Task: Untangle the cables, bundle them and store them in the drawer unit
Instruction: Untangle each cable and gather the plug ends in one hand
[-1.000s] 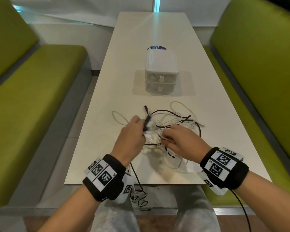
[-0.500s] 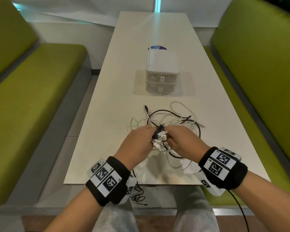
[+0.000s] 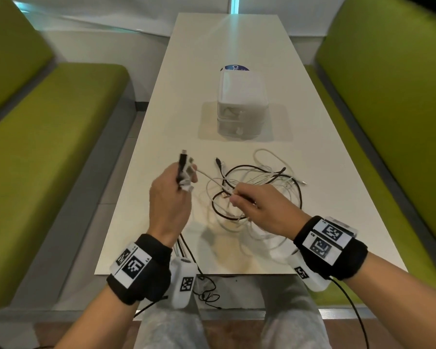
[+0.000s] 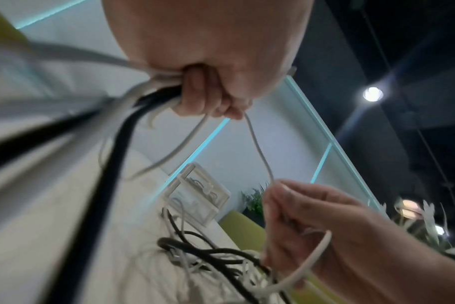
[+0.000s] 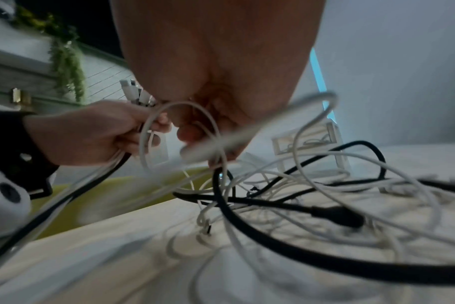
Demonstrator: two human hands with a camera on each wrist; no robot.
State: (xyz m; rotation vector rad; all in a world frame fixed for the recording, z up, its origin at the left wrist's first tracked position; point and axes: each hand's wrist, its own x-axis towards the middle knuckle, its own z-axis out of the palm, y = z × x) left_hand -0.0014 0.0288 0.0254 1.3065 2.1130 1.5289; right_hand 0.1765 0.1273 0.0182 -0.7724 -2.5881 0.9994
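Observation:
A tangle of black and white cables lies on the white table, in front of the small white drawer unit, whose two drawers are closed. My left hand is raised left of the tangle and grips a bunch of black and white cable ends; their cords trail over the table's near edge. My right hand pinches a white cable that runs taut to my left hand. The left wrist view shows the left hand's fingers curled round the cords. The right wrist view shows the tangle below the right hand.
Green benches flank the table on both sides. A blue round sticker lies behind the drawer unit. Bare tabletop stretches beyond the unit and to the left of the cables.
The hands met over the tangle half a second ago. My left hand has since drawn up and to the left with the cable ends, stretching a white cable out from my right hand.

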